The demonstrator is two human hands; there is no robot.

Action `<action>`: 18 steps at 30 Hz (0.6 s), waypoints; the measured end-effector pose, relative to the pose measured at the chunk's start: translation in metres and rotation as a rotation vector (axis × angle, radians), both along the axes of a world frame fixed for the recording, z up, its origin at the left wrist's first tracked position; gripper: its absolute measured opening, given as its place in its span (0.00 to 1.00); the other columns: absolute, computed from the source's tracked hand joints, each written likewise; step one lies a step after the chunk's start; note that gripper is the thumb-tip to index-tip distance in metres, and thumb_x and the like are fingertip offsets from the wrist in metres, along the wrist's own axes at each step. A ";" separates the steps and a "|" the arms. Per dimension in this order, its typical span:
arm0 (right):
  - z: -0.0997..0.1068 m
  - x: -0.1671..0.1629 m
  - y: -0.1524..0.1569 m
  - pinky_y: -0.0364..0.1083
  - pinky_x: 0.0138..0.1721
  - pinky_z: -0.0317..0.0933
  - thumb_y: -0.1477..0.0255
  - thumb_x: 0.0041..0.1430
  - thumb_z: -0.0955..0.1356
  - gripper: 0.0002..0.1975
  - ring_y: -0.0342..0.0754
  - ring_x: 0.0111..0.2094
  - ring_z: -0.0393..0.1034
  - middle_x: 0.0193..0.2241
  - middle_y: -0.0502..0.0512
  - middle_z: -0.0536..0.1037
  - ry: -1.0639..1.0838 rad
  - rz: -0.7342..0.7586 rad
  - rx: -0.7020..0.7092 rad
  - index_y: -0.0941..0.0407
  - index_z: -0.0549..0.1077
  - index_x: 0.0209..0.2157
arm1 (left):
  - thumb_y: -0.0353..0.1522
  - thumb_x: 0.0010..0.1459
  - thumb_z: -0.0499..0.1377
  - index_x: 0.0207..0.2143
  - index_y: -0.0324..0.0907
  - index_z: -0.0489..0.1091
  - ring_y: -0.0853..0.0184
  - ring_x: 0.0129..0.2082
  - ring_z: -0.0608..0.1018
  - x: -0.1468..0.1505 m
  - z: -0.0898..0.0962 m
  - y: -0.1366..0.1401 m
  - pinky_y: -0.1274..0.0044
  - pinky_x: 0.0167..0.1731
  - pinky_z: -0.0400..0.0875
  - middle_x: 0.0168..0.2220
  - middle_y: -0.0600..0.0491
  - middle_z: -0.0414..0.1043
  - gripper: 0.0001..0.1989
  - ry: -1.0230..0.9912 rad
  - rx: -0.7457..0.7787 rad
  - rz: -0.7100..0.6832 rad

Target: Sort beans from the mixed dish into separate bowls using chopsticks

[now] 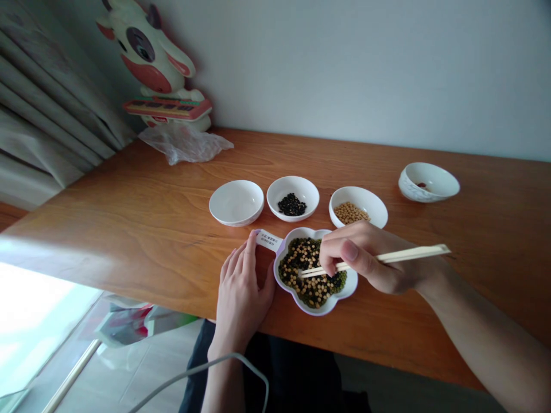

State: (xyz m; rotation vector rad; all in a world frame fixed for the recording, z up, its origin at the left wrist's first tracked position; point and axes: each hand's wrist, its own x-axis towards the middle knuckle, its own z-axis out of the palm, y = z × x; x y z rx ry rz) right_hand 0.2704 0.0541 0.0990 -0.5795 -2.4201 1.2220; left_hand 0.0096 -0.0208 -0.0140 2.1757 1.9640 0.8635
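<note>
A pair of chopsticks [400,254] is gripped in my right hand [379,255], with the tips down among the beans of a flower-shaped dish [316,311]. Black, yellowish and green beans [307,249] lie mixed inside it. My left hand [243,292] rests on the table with its fingers stretched out, close to the dish's handle and its white label [269,240]; whether the fingertips press on the handle I cannot tell. Behind the dish stand an empty white bowl [236,202], a bowl [275,195] with black beans, and a bowl [374,201] with yellow beans, its front partly hidden by my right hand.
Farther right sits another white bowl [439,182] with a few dark reddish bits. At the back left, a cow-shaped toy keyboard [167,109] leans at the wall beside a crumpled plastic bag [185,146]. A grey cable [193,370] crosses in front of my left forearm.
</note>
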 end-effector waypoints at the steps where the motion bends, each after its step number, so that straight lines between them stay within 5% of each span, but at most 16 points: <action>1: 0.000 0.000 0.000 0.45 0.35 0.57 0.51 0.77 0.49 0.35 0.44 0.28 0.64 0.29 0.55 0.74 -0.008 -0.002 0.003 0.58 0.72 0.31 | 0.36 0.65 0.61 0.75 0.44 0.46 0.47 0.64 0.73 0.000 0.000 0.000 0.52 0.63 0.67 0.64 0.39 0.70 0.42 0.000 0.001 0.001; 18: 0.000 -0.001 -0.002 0.44 0.35 0.56 0.49 0.77 0.49 0.35 0.42 0.28 0.63 0.28 0.53 0.73 -0.075 -0.004 -0.019 0.58 0.71 0.31 | 0.36 0.65 0.61 0.75 0.43 0.46 0.48 0.64 0.73 0.000 0.001 0.000 0.53 0.64 0.67 0.64 0.39 0.70 0.41 0.006 -0.010 0.000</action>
